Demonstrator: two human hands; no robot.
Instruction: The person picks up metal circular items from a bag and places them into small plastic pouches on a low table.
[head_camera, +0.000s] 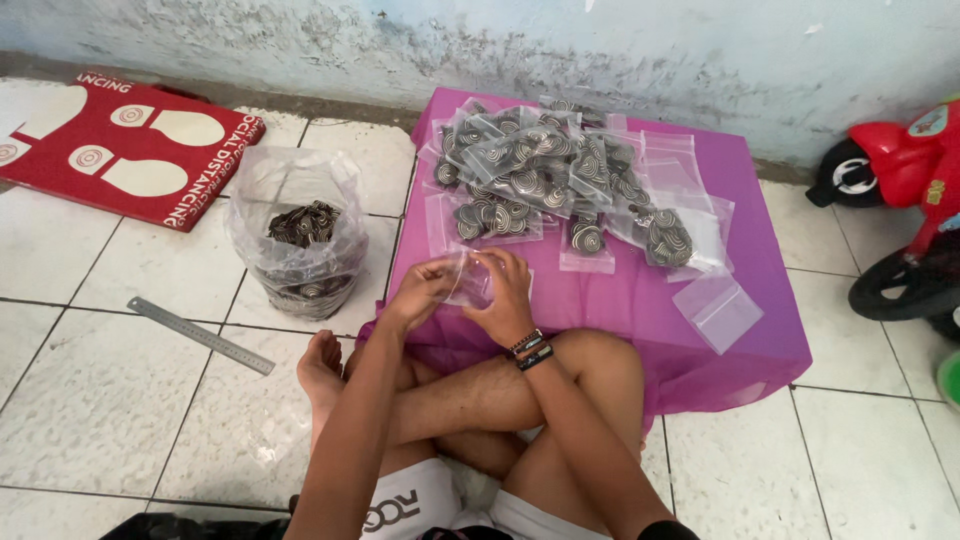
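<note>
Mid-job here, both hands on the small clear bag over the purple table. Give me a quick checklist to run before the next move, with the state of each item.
1. Small clear bag held by both left hand and right hand: ok.
2. Bag mouth open: cannot tell.
3. Bag contents: cannot tell, it looks empty.
4. Big plastic bag of spiral pieces on the floor beside the left hand, upright and open: ok.
5. Spare empty bag on the purple table: ok.
6. Filled bags piled at the far side of the table: ok.

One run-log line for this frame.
left hand: holds small clear bag | right hand: holds same bag | filled bags piled on purple cloth | big bag left
</note>
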